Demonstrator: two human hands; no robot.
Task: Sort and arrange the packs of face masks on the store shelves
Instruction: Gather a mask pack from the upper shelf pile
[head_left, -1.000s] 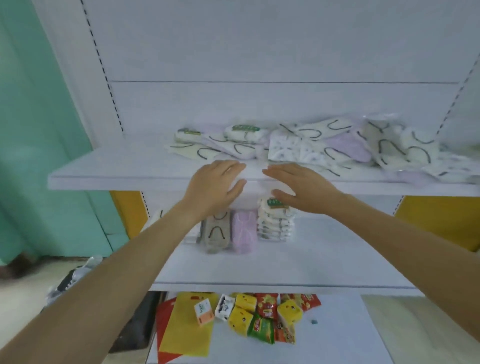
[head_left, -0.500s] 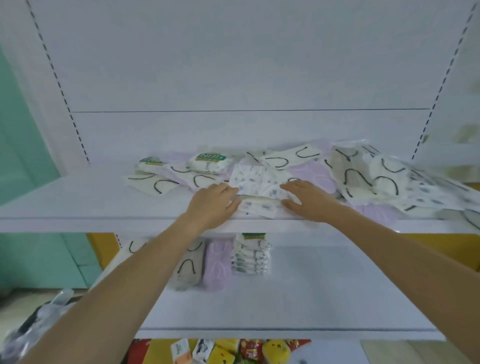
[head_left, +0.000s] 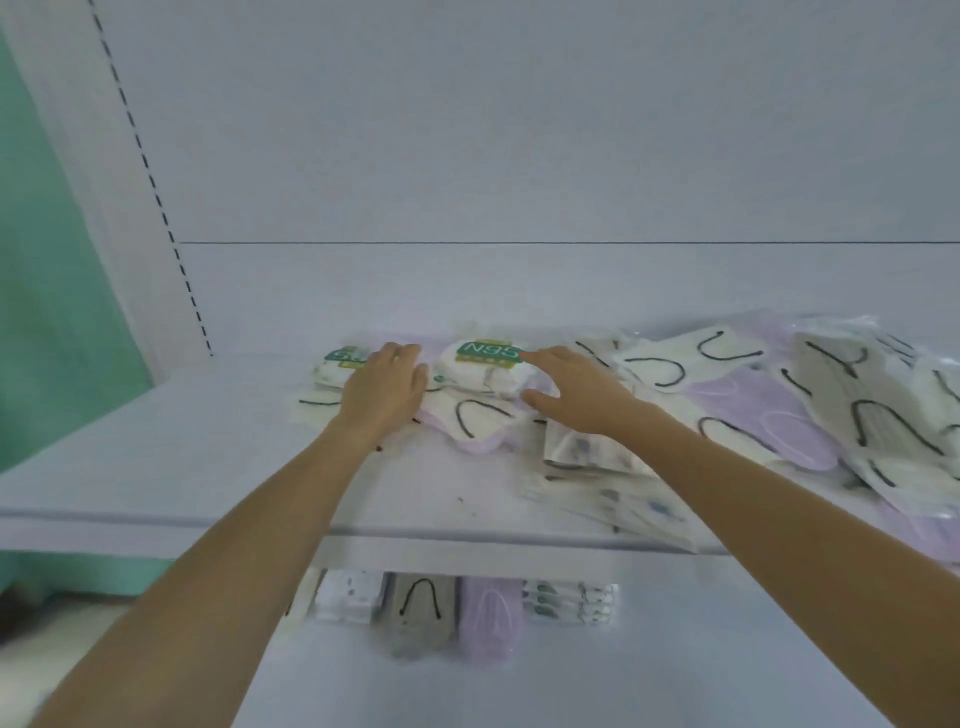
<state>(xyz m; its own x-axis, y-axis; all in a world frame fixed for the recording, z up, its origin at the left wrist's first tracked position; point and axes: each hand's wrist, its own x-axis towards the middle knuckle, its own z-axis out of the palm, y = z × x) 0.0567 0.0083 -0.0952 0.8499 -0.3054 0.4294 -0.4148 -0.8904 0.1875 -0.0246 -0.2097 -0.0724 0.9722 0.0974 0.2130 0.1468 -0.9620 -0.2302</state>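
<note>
Hands moved from patterned pack (head_left: 584, 451) at front edge of upper shelf (head_left: 182, 457) to its back-left heap. Left hand (head_left: 384, 397) lies flat on packs. Right hand (head_left: 576, 397) is spread wide, fingertip touching green-labelled pack (head_left: 480, 364). Nothing gripped. Probable next pick for the sorted rows (head_left: 491, 618) below.

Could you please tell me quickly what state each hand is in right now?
Left hand: open, fingers straight, resting on the mask packs.
Right hand: open, fingers spread at the green-labelled pack, holding nothing.

Over mask packs (head_left: 483, 366) — left hand (head_left: 382, 395), right hand (head_left: 576, 397).
</note>
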